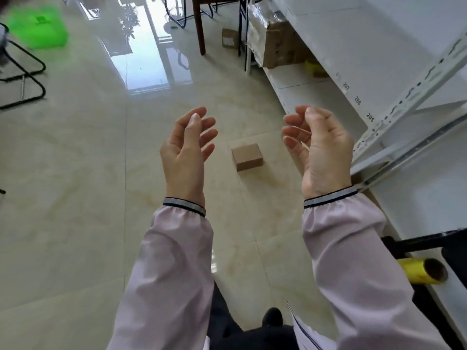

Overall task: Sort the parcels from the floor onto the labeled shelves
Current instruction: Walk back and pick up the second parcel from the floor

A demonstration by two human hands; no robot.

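A small brown cardboard parcel (247,156) lies on the cream tiled floor, between my two hands as seen from above. My left hand (188,150) is raised to its left, palm inward, fingers curled and apart, holding nothing. My right hand (321,150) hangs to the parcel's right in the same pose, also empty. White metal shelves (364,107) with number labels 205, 206 and 207 on the edge run along the right. A second small parcel (229,38) sits on the floor farther back by a chair leg.
A large taped carton (274,42) stands on the low shelf at the back right. A yellow roll (424,272) lies at the shelf foot on the right. A green bin (39,27) and black metal frame (25,79) are at the far left.
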